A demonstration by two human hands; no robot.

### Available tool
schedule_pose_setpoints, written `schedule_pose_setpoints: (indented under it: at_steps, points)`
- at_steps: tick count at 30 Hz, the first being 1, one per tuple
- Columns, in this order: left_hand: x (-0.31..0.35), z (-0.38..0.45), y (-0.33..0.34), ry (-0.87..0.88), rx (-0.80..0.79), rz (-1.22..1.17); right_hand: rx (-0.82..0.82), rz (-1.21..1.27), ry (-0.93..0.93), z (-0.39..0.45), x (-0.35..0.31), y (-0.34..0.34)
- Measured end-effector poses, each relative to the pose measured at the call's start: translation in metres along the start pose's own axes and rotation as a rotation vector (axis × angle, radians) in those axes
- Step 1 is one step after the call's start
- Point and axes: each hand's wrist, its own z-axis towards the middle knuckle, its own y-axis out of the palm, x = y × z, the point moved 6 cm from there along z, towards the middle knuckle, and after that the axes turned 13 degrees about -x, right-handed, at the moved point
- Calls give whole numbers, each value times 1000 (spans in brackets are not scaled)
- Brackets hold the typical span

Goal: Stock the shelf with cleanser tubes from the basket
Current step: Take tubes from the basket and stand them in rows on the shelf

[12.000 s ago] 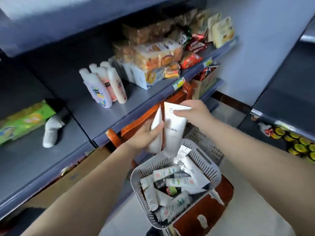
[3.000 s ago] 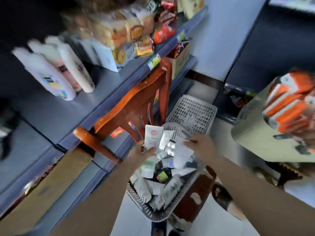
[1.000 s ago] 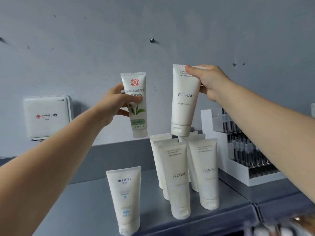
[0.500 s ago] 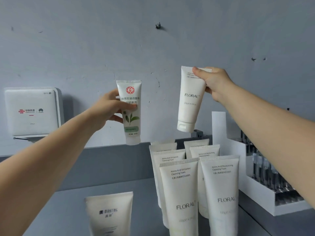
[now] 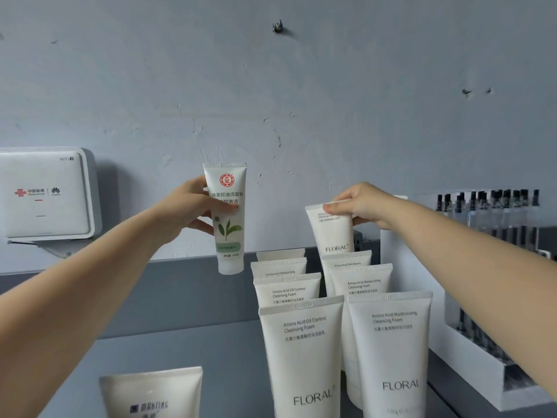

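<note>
Pinching FLORAL tube by its crimp, right grip, left grip clasping green-tea tube mid-body

My left hand grips a green-leaf tube upright in the air above the grey shelf. My right hand pinches the crimped top of a white tube at the back of two rows of white tubes. A white router hangs on the wall, left. A white rack of small bottles stands right.

rear tubes mostly hidden, front tube cut off
</note>
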Motion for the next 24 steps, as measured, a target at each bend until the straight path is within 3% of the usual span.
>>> schedule_pose_setpoints:
  at_steps: [8, 18, 21, 24]
  points:
    - [-13, -3, 5, -55, -17, 13, -167, -128, 87, -6, 30, 21]
    - [-31, -22, 5, -125, -11, -1, -240, -290, 124, -17, 33, 29]
    - [-29, -30, 3, -112, -3, 1, -154, -450, 130, -16, 8, 20]
    - [-23, -44, -7, -61, 9, 8, 77, -496, -51, -26, -44, 12]
